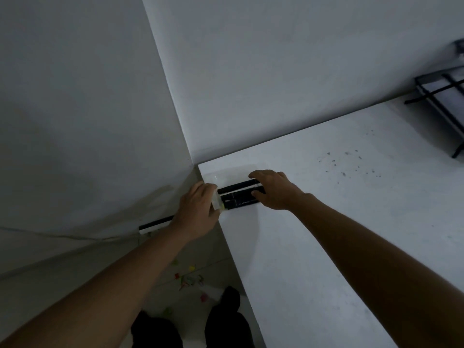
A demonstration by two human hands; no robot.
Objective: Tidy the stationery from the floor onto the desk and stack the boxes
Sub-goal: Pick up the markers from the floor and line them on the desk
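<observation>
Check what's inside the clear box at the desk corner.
Black items fill the clear box on the desk; what they are is unclear. Left hand and right hand cover both ends.

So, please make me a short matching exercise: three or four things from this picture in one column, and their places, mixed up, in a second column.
Things:
1. black box
2. coloured small items
3. black wire rack
4. left hand

Places:
A. on the floor beside the desk
B. far right of the desk
C. at the desk's left edge, on a clear box
D. desk corner, between both hands

Pairs: 1-D, 2-A, 3-B, 4-C
</observation>
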